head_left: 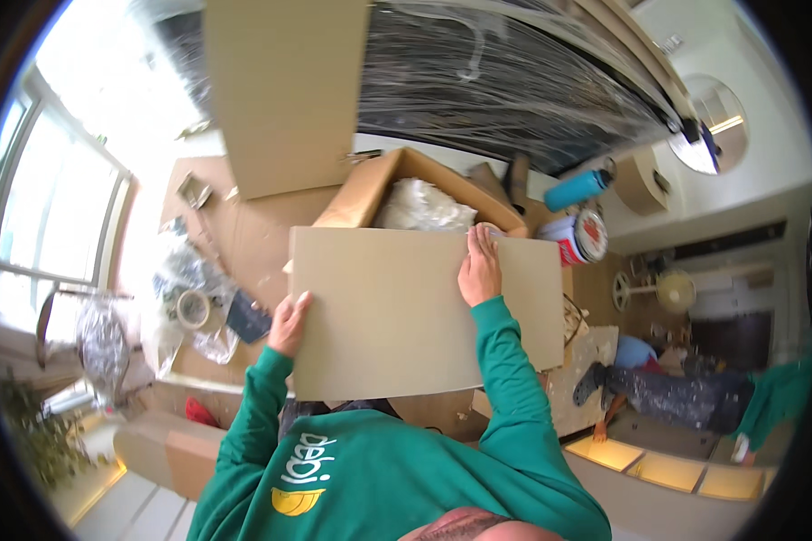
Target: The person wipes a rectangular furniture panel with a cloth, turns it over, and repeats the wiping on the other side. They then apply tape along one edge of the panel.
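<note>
A flat brown cardboard sheet (pixel 383 316) lies in front of my body. My left hand (pixel 289 325) grips its left edge, thumb on the upper face. Flat on the sheet near the far edge rests my right hand (pixel 481 268), fingers stretched out and reaching that edge. Just beyond, partly covered by the sheet, stands an open cardboard box (pixel 356 194) with crumpled white wrapping (pixel 424 206) inside.
Another cardboard panel (pixel 284 99) stands upright behind. A blue bottle (pixel 576 187) and a paint can (pixel 579 238) are right of the box. At left are a tape roll (pixel 192 309) and plastic wrap (pixel 171 261). Another person (pixel 677 397) is at the far right.
</note>
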`<state>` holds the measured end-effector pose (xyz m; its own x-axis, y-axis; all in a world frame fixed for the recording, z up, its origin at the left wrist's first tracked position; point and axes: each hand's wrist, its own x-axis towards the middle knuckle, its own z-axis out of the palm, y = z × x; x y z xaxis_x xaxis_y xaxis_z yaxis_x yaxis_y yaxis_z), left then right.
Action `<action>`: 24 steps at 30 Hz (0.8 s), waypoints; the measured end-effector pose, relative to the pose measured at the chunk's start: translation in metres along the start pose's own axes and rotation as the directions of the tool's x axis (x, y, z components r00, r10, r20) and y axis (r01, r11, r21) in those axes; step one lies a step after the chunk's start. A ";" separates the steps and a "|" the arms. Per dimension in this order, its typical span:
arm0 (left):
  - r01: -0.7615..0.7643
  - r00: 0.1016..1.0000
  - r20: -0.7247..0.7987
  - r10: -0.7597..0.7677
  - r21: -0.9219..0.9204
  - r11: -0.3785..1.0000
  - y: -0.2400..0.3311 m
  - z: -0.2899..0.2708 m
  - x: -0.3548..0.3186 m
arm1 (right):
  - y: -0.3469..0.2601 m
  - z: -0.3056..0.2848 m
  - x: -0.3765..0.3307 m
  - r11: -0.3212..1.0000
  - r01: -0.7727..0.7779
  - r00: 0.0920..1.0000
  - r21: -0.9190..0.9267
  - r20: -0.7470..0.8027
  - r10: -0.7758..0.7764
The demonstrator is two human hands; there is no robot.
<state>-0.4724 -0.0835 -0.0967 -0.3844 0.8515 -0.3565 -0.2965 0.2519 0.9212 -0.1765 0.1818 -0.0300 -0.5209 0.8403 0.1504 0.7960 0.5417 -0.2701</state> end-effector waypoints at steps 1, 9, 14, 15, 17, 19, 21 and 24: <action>-0.067 0.998 -0.003 0.067 0.010 0.998 -0.009 -0.002 0.003 | -0.029 0.006 0.005 0.998 0.058 0.998 0.018 0.024 -0.059; -0.106 0.991 0.076 0.110 -0.052 0.993 0.020 0.015 0.002 | -0.238 0.067 0.035 0.920 0.348 0.925 0.179 0.094 -0.368; -0.156 0.988 0.004 0.156 -0.060 0.986 0.013 0.016 0.002 | -0.170 0.040 0.027 0.952 0.297 0.946 0.075 0.110 -0.304; -0.160 0.987 0.000 0.160 -0.062 0.985 0.013 0.015 0.002 | -0.139 0.033 0.023 0.970 0.240 0.967 0.026 0.087 -0.241; -0.162 0.987 0.002 0.163 -0.057 0.985 0.012 0.017 0.003 | -0.114 0.029 0.021 0.986 0.157 0.987 -0.062 0.049 -0.154; -0.163 0.987 -0.014 0.162 -0.050 0.985 0.008 0.017 0.004 | -0.126 0.035 0.021 0.983 0.178 0.983 -0.051 0.056 -0.176; -0.198 0.980 -0.019 0.197 -0.018 0.980 0.003 0.020 0.006 | -0.196 0.054 0.028 0.959 0.280 0.955 0.046 0.088 -0.283; -0.231 0.973 -0.017 0.232 0.026 0.973 0.004 0.020 0.008 | -0.265 0.076 0.034 0.916 0.360 0.929 0.178 0.026 -0.370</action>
<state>-0.4592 -0.0668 -0.0932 -0.4579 0.8785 -0.1361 -0.1766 0.0601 0.9824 -0.4280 0.0651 -0.0257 -0.7863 0.5793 0.2146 0.4865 0.7948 -0.3627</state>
